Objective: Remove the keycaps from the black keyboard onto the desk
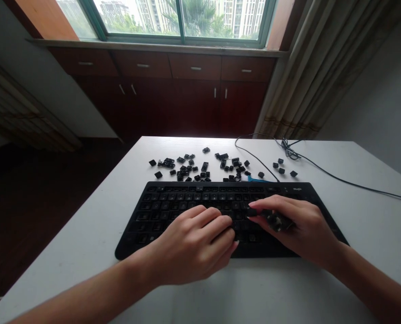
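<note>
A black keyboard (183,198) lies on the white table, with many of its keycaps off and the key sockets showing. My left hand (200,243) rests over its middle and front edge, fingers curled down. Those fingertips are mostly hidden, so what they hold, if anything, does not show. Over the keyboard's right part, my right hand (298,225) pinches a small dark tool (277,221) between thumb and fingers. The tool points left toward the keys, and its exact kind is unclear. Loose black keycaps (204,166) are scattered beyond the keyboard's back edge.
A blue brush (254,179) lies against the keyboard's back edge, partly hidden. The black cable (290,150) is bundled at the back right and runs toward the right edge. Several more keycaps (281,170) sit near it. Behind the white table (68,252) stand dark red cabinets (193,103).
</note>
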{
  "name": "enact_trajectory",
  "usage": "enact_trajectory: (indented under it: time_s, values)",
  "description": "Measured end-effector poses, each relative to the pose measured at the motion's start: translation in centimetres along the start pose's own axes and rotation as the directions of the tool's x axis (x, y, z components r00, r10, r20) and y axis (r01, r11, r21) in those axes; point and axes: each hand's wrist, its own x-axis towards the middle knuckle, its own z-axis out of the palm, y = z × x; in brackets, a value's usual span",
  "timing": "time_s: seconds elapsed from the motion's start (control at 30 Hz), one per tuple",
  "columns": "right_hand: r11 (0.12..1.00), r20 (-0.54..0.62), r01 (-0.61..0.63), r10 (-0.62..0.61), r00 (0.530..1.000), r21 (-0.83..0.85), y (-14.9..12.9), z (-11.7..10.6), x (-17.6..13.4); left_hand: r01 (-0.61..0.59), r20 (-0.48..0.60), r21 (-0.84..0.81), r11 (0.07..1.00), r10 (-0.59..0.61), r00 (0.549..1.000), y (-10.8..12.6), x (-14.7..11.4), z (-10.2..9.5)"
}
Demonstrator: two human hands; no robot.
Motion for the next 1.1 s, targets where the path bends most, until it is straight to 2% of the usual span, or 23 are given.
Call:
enact_trajectory:
  time_s: [0.2,0.5,1.1]
  values:
    - [1.0,0.011,-0.016,0.016,1.0,0.004,0.0,0.0,0.1,0.012,-0.012,0.024,1.0,-0.012,1.0,-0.3,0.1,-0.3]
    - [0.994,0.028,-0.064,0.067,0.997,-0.088,0.6,-0.2,-0.4,0.066,-0.02,0.063,0.996,-0.065,0.998,-1.9,-0.2,-1.4]
    - [0.987,0.104,-0.063,0.079,0.991,-0.147,0.6,-0.2,-0.3,0.028,-0.018,0.051,0.998,-0.027,0.999,-1.3,-0.2,-1.0]
